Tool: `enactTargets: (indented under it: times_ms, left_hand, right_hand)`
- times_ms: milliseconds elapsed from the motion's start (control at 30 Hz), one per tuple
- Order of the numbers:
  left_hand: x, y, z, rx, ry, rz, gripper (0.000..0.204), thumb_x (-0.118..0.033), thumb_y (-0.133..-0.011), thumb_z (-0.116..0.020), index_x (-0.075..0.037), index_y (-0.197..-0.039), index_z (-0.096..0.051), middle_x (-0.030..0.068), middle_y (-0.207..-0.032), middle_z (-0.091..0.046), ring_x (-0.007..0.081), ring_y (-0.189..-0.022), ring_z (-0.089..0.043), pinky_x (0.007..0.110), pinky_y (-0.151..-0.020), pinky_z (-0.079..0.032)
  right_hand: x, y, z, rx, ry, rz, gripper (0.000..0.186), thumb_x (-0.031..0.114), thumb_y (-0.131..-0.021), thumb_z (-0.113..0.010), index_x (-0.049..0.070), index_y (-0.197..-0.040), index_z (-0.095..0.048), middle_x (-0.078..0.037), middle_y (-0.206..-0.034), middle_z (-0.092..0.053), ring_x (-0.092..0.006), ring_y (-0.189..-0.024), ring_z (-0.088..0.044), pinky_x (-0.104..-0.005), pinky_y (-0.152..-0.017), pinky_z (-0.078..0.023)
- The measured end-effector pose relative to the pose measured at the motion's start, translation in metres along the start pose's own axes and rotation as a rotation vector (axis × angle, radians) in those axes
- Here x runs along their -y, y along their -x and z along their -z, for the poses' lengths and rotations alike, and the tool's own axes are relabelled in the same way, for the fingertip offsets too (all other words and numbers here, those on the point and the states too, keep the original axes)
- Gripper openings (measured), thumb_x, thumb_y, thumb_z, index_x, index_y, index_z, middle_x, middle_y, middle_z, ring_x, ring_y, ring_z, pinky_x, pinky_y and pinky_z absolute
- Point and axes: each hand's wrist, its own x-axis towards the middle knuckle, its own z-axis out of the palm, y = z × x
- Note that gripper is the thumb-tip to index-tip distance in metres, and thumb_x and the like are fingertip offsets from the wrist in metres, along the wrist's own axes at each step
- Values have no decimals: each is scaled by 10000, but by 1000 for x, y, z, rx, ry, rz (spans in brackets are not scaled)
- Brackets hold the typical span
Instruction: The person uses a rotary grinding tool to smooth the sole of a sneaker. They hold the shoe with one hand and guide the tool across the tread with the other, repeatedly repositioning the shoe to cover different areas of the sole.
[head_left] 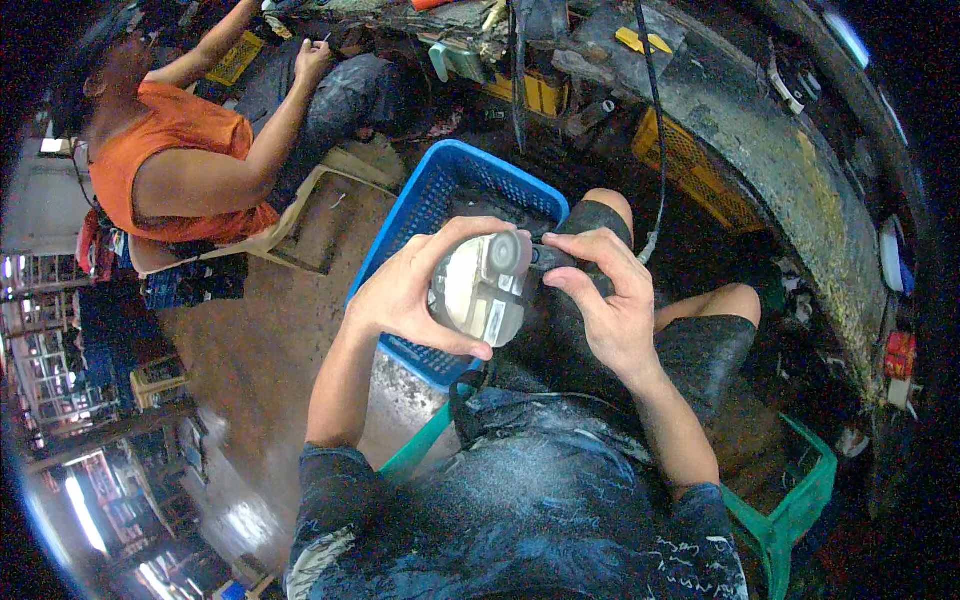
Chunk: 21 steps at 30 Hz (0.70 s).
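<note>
A rounded, pale, translucent housing (468, 285) with a round grey knob-like part on top is held up in front of my body. My left hand (400, 285) is wrapped round its left side, the thumb along the lower edge and the fingers over the top. At the housing's right side, my right hand (612, 300) is closed in a pinch of thumb and forefinger on a small dark piece (543, 258). That piece touches the housing or lies very close to it; its exact kind cannot be made out. Below and behind the housing stands a blue perforated plastic basket (402, 205).
A person in an orange sleeveless top (190, 180) sits at the upper left on a tan chair (300, 225). A worn workbench (770, 150) curves along the right, with a yellow crate (690, 170) under it. A dark cable (655, 130) hangs down. Green seat legs (775, 530) stick out beside me.
</note>
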Motion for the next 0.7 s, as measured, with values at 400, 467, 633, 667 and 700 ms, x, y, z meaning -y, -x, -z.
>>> enactTargets:
  times_ms: [400, 467, 633, 667, 700]
  left_hand:
    - [0, -1, -1, -13, 19, -19, 1175, -420, -578, -1060, -42, -1545, -510, 201, -1474, -673, 387, -1322, -695, 467, -1130, -548]
    - [1, -2, -3, -16, 49, -15, 1172, -415, -580, -1061, -43, -1545, -510, 200, -1471, -676, 386, -1322, -696, 465, -1129, -549]
    - [0, -2, -4, -31, 73, -7, 1174, -418, -578, -1060, -45, -1546, -510, 196, -1469, -680, 383, -1326, -694, 466, -1126, -551]
    - [0, -2, -4, -32, 73, -6, 1175, -420, -577, -1060, -45, -1546, -510, 195, -1470, -680, 382, -1327, -694, 466, -1126, -551]
    - [0, -1, -4, -29, 57, 1, 1177, -421, -576, -1060, -45, -1547, -510, 195, -1471, -680, 383, -1328, -694, 467, -1126, -551]
  right_hand:
    - [5, 9, -4, 42, 9, 11, 282, 122, -935, -829, -5, -1182, -780, -129, -1132, -781, -256, -1043, -731, -363, -948, -555]
    - [5, 10, -3, 31, 8, 24, 286, 122, -934, -830, -3, -1187, -780, -131, -1136, -779, -253, -1041, -730, -362, -948, -553]
    - [2, 3, -2, -23, -13, -32, 282, 113, -925, -834, 0, -1179, -784, -134, -1118, -778, -265, -1032, -731, -366, -947, -552]
    - [1, 2, -3, -35, -26, -30, 283, 120, -915, -842, 8, -1170, -791, -136, -1105, -780, -283, -1026, -736, -379, -940, -557]
    - [1, 1, -4, -46, -37, -24, 284, 127, -904, -850, 16, -1161, -799, -138, -1092, -782, -301, -1020, -741, -391, -932, -563]
